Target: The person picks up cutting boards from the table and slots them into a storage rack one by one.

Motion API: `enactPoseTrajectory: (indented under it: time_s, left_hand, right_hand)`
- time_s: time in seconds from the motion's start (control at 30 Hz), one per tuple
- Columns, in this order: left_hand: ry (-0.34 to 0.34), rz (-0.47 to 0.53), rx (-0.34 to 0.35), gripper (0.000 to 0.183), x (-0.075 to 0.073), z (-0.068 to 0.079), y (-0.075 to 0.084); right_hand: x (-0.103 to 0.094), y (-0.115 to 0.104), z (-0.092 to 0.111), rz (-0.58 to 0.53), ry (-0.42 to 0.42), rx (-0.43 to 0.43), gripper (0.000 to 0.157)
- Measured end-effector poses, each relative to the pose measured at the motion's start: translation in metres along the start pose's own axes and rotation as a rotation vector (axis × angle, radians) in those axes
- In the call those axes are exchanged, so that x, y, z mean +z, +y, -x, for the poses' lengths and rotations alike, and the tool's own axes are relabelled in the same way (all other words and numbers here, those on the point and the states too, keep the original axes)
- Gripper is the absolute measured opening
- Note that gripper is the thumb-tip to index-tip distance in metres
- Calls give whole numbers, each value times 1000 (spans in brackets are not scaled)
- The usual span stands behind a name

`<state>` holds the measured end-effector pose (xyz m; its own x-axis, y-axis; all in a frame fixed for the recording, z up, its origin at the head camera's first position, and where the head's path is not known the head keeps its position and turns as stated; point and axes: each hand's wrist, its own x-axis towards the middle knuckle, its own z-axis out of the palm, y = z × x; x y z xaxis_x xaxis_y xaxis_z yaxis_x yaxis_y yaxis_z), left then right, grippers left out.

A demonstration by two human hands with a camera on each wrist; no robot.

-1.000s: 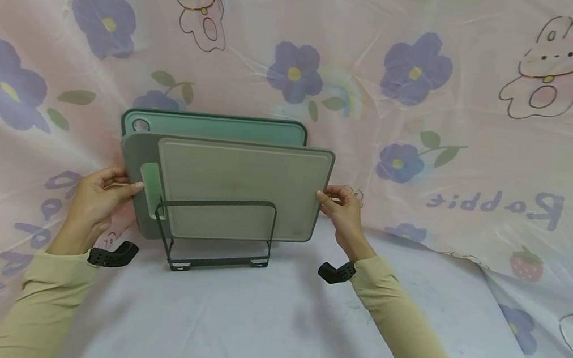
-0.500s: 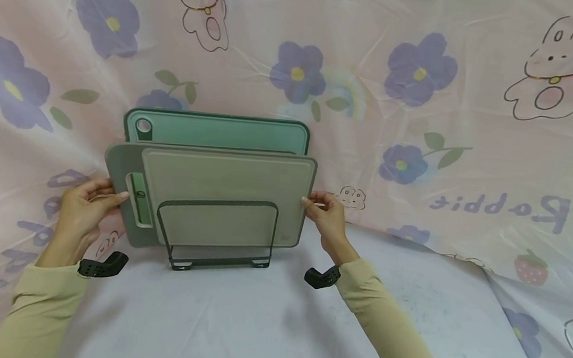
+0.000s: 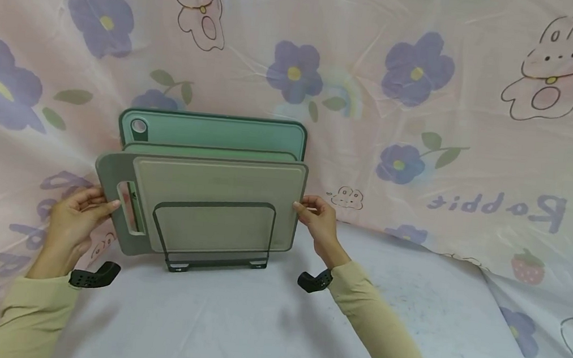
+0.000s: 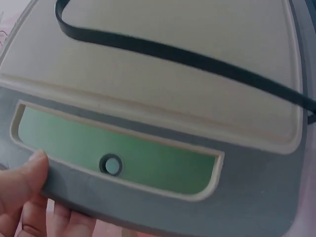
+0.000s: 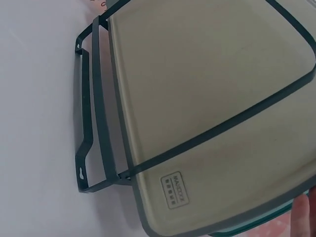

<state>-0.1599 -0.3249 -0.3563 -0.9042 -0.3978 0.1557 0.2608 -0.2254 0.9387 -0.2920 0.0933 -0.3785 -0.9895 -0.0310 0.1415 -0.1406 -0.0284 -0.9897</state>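
A beige cutting board (image 3: pixel 219 184) with a grey-green rim and a slot handle stands on its long edge behind the front loop of a dark metal rack (image 3: pixel 215 201). My left hand (image 3: pixel 70 225) pinches its handle end, thumb on the front face beside the slot and fingers behind. At the opposite end, my right hand (image 3: pixel 320 224) pinches the short edge between thumb and fingers. Behind it stand a light green board (image 3: pixel 212 152), mostly hidden, and a teal board (image 3: pixel 224 131) with a round hole. Through the slot, the left wrist view shows green board surface (image 4: pixel 64 136).
The rack stands on a white cloth surface (image 3: pixel 192 324). Close behind the boards hangs a pink curtain (image 3: pixel 340 149) printed with flowers and rabbits. A dark wrist strap mount (image 3: pixel 96 276) sits on the left wrist.
Both hands have lowered the beige board and shifted it left, down into the front of the rack. The top edge of the light green board behind has come into view.
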Motion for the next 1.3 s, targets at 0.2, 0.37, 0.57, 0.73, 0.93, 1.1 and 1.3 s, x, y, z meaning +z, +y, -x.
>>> enactPoseTrajectory:
  time_s: [0.2,0.37,0.57,0.73,0.93,1.1,1.3]
  left_hand:
    - [-19,-22,-29,25,-3,-4,-1]
    - [-11,-28,-30,24,-4,-4,-3]
    - [27,73,8,27,2,-3,-1]
    - [35,290,51,26,15,-1,10]
    - [170,280,175,30,30,10,30]
    - [115,-77,419,31,58,25,38]
    - [-227,-562,887,40,121,37,32]
  right_hand:
    - [1,4,1,-11,12,-7,21]
    - [2,2,4,-4,28,-11,22]
    - [2,-1,4,-41,31,-22,25]
    - [-3,-10,5,-74,40,-41,26]
    - [-23,-27,18,-159,54,-53,29]
    - [-63,-39,35,-47,-78,-152,38]
    - [-118,-59,50,360,-197,-394,47]
